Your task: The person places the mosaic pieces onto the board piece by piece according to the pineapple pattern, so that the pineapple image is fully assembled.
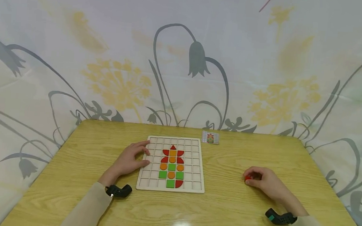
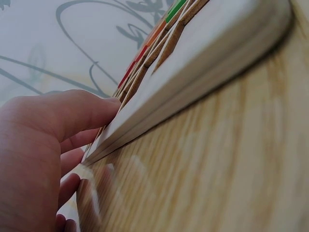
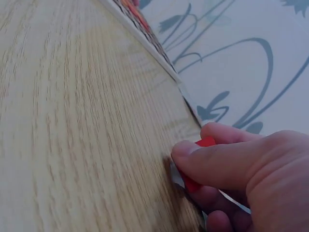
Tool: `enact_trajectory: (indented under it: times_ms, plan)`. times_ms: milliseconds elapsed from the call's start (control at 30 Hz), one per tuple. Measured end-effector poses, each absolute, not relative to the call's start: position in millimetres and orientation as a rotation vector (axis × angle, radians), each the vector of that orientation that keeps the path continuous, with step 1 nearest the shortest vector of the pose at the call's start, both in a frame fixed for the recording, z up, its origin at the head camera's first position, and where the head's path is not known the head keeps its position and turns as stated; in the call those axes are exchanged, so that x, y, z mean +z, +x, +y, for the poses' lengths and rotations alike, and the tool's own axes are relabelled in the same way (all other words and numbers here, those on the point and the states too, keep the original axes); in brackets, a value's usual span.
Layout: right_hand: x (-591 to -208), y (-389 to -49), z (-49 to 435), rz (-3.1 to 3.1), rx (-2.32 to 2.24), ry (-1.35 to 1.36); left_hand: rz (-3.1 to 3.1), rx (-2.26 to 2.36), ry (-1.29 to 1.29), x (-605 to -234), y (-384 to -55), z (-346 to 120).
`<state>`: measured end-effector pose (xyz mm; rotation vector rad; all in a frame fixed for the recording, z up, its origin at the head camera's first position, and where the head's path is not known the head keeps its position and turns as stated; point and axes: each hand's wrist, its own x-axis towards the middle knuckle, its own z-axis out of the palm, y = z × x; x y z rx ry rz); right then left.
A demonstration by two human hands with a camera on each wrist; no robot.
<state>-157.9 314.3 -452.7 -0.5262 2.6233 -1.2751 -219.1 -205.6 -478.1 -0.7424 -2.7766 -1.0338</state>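
Observation:
My left hand (image 1: 131, 159) rests at the left edge of a pale wooden grid board (image 1: 188, 187), fingers relaxed and their tips over its border. In the left wrist view the thumb (image 2: 91, 113) touches the board's edge. Flat coloured pieces form a pattern on the board: a red triangle (image 1: 173, 147) at the top, then red rounded pieces (image 1: 180, 160), orange circles (image 1: 163, 166) and green squares (image 1: 170, 184). Off to the right, just over the table, my right hand (image 1: 266, 182) pinches a small red piece (image 3: 193, 185) between thumb and fingers. Its full shape is hidden by them.
A small pattern card (image 1: 210, 138) lies beyond the board's top right corner. The wooden table (image 1: 224, 214) ends at a flower-printed cloth (image 1: 177, 74) behind. Black wrist devices (image 1: 281, 217) sit on both forearms.

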Motion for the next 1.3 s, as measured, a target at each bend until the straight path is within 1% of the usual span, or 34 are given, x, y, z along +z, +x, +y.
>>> enact_trajectory:
  times_ms: [133, 300, 467, 700, 867, 1067, 1300]
  plan:
    - [-448.9, -159.3, 310.1, 2.639, -1.302, -0.496, -2.776, -1.046, -0.74, -478.4, -218.5, -206.6]
    - [-443.1, -161.4, 293.9, 2.507, -1.386, -0.56, -2.774, -1.046, -0.742, -478.1, -218.6, -206.3]
    - [-440.7, -164.6, 265.0, 2.386, -1.447, -0.653, -2.782, -1.052, -0.733, -478.2, -219.0, -205.9]
    - [-447.6, -168.4, 210.8, 2.317, -1.473, -0.661, -2.78, -1.052, -0.728, -478.9, -218.7, -206.3]
    - [-451.3, -169.1, 176.3, 2.333, -1.455, -0.735, -2.779, -1.058, -0.733, -477.6, -218.1, -205.7]
    - [-442.3, -172.7, 148.9, 2.382, -1.482, -0.857, -2.785, -1.051, -0.726, -477.3, -217.9, -205.1]
    - [-436.3, -180.0, 127.9, 2.459, -1.441, -0.888, -2.794, -1.044, -0.717, -478.5, -219.0, -205.8]
